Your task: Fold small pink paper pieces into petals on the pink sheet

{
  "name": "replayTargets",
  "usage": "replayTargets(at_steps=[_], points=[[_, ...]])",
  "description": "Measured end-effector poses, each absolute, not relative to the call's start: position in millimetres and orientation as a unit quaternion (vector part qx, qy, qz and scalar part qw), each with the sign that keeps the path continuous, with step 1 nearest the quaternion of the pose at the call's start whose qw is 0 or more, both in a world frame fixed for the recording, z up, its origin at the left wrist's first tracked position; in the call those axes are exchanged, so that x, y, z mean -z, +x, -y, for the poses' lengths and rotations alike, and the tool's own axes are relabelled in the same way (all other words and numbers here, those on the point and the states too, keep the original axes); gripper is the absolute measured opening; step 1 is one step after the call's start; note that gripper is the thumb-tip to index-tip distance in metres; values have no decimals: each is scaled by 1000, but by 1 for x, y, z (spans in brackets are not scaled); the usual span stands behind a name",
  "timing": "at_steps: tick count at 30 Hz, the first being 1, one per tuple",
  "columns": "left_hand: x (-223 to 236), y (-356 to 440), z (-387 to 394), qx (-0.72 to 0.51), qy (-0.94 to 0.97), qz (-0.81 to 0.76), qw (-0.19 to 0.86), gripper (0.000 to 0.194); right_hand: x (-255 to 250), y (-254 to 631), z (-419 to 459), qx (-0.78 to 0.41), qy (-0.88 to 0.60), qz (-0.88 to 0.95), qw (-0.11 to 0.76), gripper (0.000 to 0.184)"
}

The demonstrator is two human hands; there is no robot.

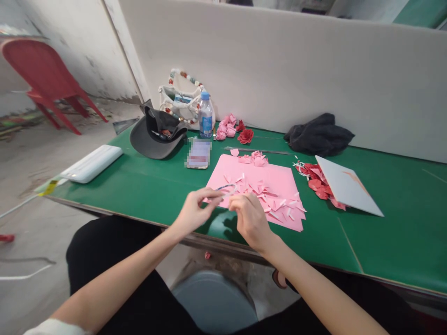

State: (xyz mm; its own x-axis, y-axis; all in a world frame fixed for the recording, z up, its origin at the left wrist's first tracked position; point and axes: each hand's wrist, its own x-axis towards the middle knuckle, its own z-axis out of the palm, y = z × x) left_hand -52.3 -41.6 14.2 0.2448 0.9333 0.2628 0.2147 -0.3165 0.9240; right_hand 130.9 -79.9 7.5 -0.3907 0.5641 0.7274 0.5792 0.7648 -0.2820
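Note:
My left hand [193, 211] and my right hand [249, 219] hover close together above the near edge of a pink paper sheet [251, 186]. Their fingertips pinch a thin curled strip [225, 188], too small to identify clearly. Cut pink paper scraps [268, 197] lie scattered over the sheet, with a small pile of pink pieces [254, 159] at its far edge. Beyond it sit pink paper flowers [226, 128] and a red paper rose [245, 136]. Cut red petals [314, 181] lie to the right, partly under a pale grey board [345, 186].
Everything lies on a green table [401, 232]. A dark cap [157, 135], a blurred phone [198, 153], a water bottle [206, 116], a beaded bag [181, 97], dark cloth [319, 135], thin metal rods [256, 150] and a white box [91, 163] surround the paper. A white partition [279, 60] stands behind.

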Motion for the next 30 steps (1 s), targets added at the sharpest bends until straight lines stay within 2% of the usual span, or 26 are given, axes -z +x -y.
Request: replayTargets(at_steps=[3, 5, 8, 11, 16, 21, 27, 30], points=[[-18, -67, 27, -527, 608, -468, 366, 27, -13, 136, 83, 9, -293, 850, 438, 29], [-19, -71, 24, -532, 618, -464, 346, 28, -19, 142, 76, -8, -315, 833, 454, 36], [-14, -67, 29, -454, 707, -457, 294, 20, -28, 151, 46, -41, -402, 774, 487, 48], [-5, -60, 36, -356, 781, -431, 277, 18, -26, 155, -5, -47, -447, 755, 478, 55], [-1, -59, 41, -330, 817, -427, 203, 30, -8, 134, -91, -16, -537, 752, 382, 57], [-10, -63, 46, -326, 829, -400, 216, 28, 5, 108, -134, 15, -616, 734, 285, 57], [-15, -65, 52, -317, 835, -380, 241, 30, 7, 112, -148, -23, -585, 745, 320, 59], [-15, -65, 52, -330, 819, -385, 269, 29, -6, 119, -146, -48, -557, 731, 393, 53]])
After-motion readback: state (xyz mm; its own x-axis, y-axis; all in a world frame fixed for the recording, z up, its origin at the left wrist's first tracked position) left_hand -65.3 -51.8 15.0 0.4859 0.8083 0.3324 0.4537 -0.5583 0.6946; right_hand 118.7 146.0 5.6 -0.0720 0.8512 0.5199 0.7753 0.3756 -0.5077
